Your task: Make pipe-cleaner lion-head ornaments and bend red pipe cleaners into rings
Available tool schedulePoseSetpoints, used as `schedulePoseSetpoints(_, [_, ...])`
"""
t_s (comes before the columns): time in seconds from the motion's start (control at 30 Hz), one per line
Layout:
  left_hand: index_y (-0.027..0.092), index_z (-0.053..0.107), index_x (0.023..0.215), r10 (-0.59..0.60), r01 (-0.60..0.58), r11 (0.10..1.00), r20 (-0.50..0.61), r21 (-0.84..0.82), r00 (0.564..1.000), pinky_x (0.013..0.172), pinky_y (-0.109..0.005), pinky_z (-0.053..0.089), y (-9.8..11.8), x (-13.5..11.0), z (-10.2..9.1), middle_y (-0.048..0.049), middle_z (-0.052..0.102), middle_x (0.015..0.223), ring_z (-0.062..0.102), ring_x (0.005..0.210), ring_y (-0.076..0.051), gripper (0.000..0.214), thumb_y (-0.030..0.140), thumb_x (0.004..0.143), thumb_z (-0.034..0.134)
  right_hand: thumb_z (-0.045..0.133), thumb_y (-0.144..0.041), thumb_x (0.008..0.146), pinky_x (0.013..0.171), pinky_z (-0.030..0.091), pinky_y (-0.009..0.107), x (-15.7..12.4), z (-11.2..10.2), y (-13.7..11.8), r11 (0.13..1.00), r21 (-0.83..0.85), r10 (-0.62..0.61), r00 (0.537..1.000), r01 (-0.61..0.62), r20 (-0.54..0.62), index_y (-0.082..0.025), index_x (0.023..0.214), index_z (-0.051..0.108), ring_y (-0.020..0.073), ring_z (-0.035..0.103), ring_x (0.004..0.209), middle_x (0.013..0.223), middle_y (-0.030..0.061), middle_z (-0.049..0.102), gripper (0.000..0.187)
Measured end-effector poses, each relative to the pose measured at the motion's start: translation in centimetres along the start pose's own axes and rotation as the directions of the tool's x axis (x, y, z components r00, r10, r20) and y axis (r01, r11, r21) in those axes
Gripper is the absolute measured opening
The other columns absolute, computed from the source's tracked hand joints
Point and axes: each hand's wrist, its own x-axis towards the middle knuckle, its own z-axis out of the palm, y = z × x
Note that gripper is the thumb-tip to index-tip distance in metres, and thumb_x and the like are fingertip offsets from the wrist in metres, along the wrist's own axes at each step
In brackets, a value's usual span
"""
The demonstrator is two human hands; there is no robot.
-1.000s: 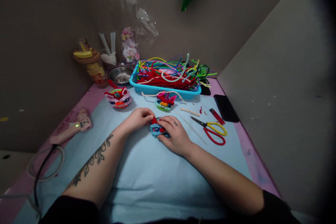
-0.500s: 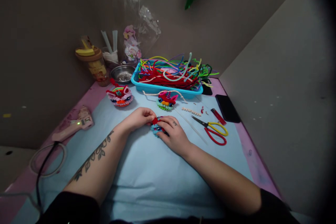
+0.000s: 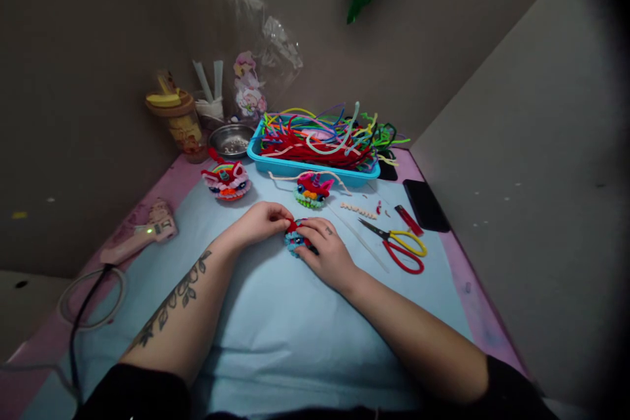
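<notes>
A small blue and red pipe-cleaner lion head (image 3: 292, 243) sits between my hands on the blue table cover, partly hidden by fingers. My right hand (image 3: 327, 249) wraps over its right side and top. At its upper left, my left hand (image 3: 268, 218) pinches a red piece on it between thumb and fingertips. Just behind stands a second lion head (image 3: 313, 190), red on top with pink ears and a green lower edge. Farther left is a third lion head (image 3: 227, 182) in red, with pink trim and an orange mouth.
Behind is a blue tray (image 3: 315, 174) heaped with colourful pipe cleaners. Scissors (image 3: 401, 251), a red lighter-like item (image 3: 408, 220) and a black phone (image 3: 426, 205) lie at right. A pink glue gun (image 3: 142, 236) with a cord lies left. A metal bowl (image 3: 231, 141) and a cup (image 3: 184, 128) stand behind.
The view has shifted slightly. Both hands stay on the blue and red lion head, the left still pinching at its upper left; little else differs.
</notes>
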Motion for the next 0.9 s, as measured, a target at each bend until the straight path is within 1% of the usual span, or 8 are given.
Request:
schedulePoseSetpoints(0.07, [0.013,0.063,0.095,0.055,-0.057,0.997,0.031,0.056,0.998,0.07,-0.028,0.047,0.2,-0.3,-0.1,-0.0049,0.068,0.081,0.062,0.074,-0.017,0.033,0.036,0.072,0.065,0.063,-0.025,0.083,0.095,0.047,0.046,0.1,-0.1,-0.1,1.0,0.002,0.001,1.0,-0.001,-0.003,-0.021,0.111,0.06,0.0252,0.052,0.109,0.109,0.0109,0.061,0.028])
schedulePoseSetpoints(0.13, [0.015,0.06,0.098,0.101,-0.107,0.984,0.05,0.142,0.994,0.07,-0.028,0.047,0.3,-0.4,-0.1,-0.004,0.067,0.082,0.061,0.075,-0.017,0.036,0.035,0.07,0.069,0.062,-0.024,0.083,0.095,0.047,0.045,0.1,-0.1,-0.1,1.0,0.005,0.0,1.0,0.0,-0.003,-0.021,0.11,0.061,0.0251,0.052,0.109,0.109,0.0109,0.061,0.027])
schedulePoseSetpoints(0.27, [0.018,0.056,0.098,0.129,-0.138,0.95,0.051,0.281,0.99,0.065,-0.026,0.045,-0.2,-0.3,0.4,-0.0009,0.064,0.078,0.059,0.071,-0.016,0.038,0.036,0.069,0.072,0.061,-0.024,0.084,0.096,0.047,0.045,0.1,-0.1,0.0,1.0,0.01,0.0,1.0,0.0,0.002,-0.021,0.11,0.06,0.025,0.052,0.11,0.109,0.0107,0.061,0.026])
schedulePoseSetpoints(0.43, [0.018,0.056,0.093,0.09,-0.095,0.961,0.032,0.261,0.995,0.061,-0.025,0.044,-0.6,0.1,0.8,0.0004,0.063,0.072,0.06,0.066,-0.016,0.028,0.031,0.071,0.069,0.061,-0.026,0.084,0.095,0.047,0.047,0.1,-0.1,0.1,1.0,0.009,0.021,1.0,-0.021,0.01,-0.022,0.111,0.061,0.0256,0.052,0.109,0.109,0.0109,0.061,0.027])
schedulePoseSetpoints(0.57, [0.016,0.059,0.093,0.068,-0.072,0.959,0.023,0.275,0.997,0.063,-0.025,0.045,-0.3,0.1,1.0,-0.0025,0.067,0.075,0.061,0.069,-0.016,0.024,0.032,0.075,0.065,0.062,-0.025,0.083,0.096,0.047,0.046,0.1,-0.1,0.1,0.999,0.017,0.027,1.0,-0.027,-0.005,-0.021,0.109,0.062,0.0253,0.052,0.11,0.109,0.0109,0.062,0.026])
schedulePoseSetpoints(0.67, [0.015,0.062,0.098,0.072,-0.079,0.943,0.034,0.325,0.997,0.064,-0.025,0.044,0.0,0.0,1.1,-0.0039,0.068,0.078,0.061,0.069,-0.017,0.027,0.032,0.077,0.062,0.063,-0.025,0.083,0.097,0.046,0.044,0.1,-0.1,0.2,0.999,0.021,0.027,1.0,-0.027,-0.003,-0.019,0.107,0.062,0.0251,0.052,0.11,0.109,0.0115,0.062,0.025])
schedulePoseSetpoints(0.77, [0.015,0.063,0.102,0.084,-0.102,0.926,0.064,0.363,0.994,0.063,-0.024,0.043,0.3,0.0,1.1,-0.0046,0.068,0.08,0.061,0.069,-0.016,0.029,0.032,0.079,0.059,0.063,-0.026,0.083,0.097,0.046,0.045,0.0,0.0,0.3,0.999,0.024,0.033,0.999,-0.033,0.004,-0.02,0.107,0.063,0.0249,0.052,0.111,0.11,0.011,0.062,0.025])
schedulePoseSetpoints(0.9, [0.014,0.064,0.103,0.095,-0.121,0.915,0.086,0.386,0.992,0.062,-0.023,0.041,0.6,-0.1,1.2,-0.0047,0.068,0.079,0.059,0.067,-0.016,0.029,0.032,0.081,0.056,0.063,-0.025,0.083,0.097,0.046,0.045,0.0,0.0,0.2,0.999,0.019,0.031,1.0,-0.031,0.004,-0.02,0.107,0.063,0.0251,0.052,0.11,0.109,0.0113,0.062,0.024])
